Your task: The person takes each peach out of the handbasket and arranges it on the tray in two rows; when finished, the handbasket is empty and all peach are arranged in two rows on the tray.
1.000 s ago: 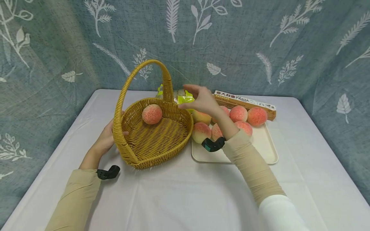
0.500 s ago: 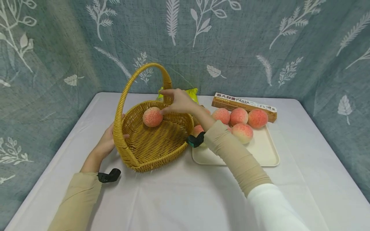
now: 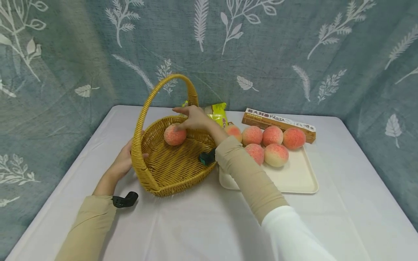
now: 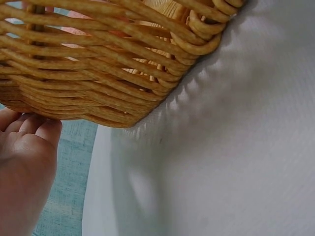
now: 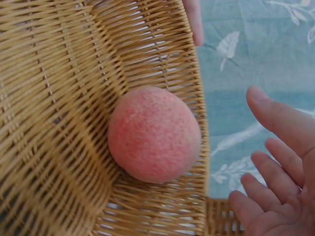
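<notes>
A golden wicker basket (image 3: 173,172) with a tall arched handle stands on the left part of the table. My left hand (image 3: 122,159) holds its left side, thumb over the rim and fingers outside. In the left wrist view that hand (image 4: 29,157) is against the weave. One pink peach (image 3: 173,137) lies inside against the far wall. Over the basket, my right hand (image 3: 196,119) overlaps the peach in the head view. The right wrist view shows this hand (image 5: 275,167) apart from the peach (image 5: 155,135), fingers loosely spread and holding nothing.
To the right, a cream tray (image 3: 294,177) bears several peaches (image 3: 275,155), partly hidden by my right sleeve (image 3: 251,177). Behind it lies a pasta box (image 3: 279,123). A yellow-green packet (image 3: 218,110) sits behind the basket. A patterned curtain (image 3: 261,65) hangs at the back.
My right hand has moved left from the basket's right rim to over the peach inside. The left hand keeps its hold on the basket, and the peach stays where it was.
</notes>
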Demonstrator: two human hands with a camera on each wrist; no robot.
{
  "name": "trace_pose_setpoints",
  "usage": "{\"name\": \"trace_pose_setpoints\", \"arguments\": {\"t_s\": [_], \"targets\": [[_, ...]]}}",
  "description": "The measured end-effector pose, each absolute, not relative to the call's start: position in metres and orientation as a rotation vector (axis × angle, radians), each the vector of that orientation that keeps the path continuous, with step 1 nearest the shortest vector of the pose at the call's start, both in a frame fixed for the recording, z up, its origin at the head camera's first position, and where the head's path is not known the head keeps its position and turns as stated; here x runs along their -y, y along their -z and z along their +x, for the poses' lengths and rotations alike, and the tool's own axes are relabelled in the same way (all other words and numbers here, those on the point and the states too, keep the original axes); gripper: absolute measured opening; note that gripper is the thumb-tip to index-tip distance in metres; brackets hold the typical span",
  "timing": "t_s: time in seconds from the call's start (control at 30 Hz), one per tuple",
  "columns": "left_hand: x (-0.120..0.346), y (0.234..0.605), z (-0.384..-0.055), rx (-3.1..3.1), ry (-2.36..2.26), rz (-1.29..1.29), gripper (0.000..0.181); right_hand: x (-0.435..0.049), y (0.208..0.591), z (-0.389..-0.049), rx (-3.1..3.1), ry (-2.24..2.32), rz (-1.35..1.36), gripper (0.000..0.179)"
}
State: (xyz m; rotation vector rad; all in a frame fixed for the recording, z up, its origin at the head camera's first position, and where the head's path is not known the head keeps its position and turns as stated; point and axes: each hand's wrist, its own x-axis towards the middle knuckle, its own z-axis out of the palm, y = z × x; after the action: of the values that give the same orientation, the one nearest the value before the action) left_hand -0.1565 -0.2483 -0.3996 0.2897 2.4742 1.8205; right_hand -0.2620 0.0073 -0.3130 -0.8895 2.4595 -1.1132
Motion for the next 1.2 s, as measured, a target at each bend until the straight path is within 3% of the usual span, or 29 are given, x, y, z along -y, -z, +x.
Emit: {"name": "trace_pose_setpoints", "arguments": {"t_s": [0.37, 0.63, 1.2], "targets": [[0.251, 0.406, -0.149, -2.478, -1.840, 0.234, 0.089, 0.014, 0.343, -0.264, -2.525, 0.873, -0.883, 0.070], [0.248, 0.407, -0.147, -2.458, -1.859, 0.221, 0.089, 0.020, 0.352, -0.257, -2.538, 0.712, -0.903, 0.084], [0.241, 0.405, -0.147, -2.428, -1.882, 0.233, 0.088, 0.023, 0.355, -0.252, -2.678, 0.563, -0.909, 0.071]]}}
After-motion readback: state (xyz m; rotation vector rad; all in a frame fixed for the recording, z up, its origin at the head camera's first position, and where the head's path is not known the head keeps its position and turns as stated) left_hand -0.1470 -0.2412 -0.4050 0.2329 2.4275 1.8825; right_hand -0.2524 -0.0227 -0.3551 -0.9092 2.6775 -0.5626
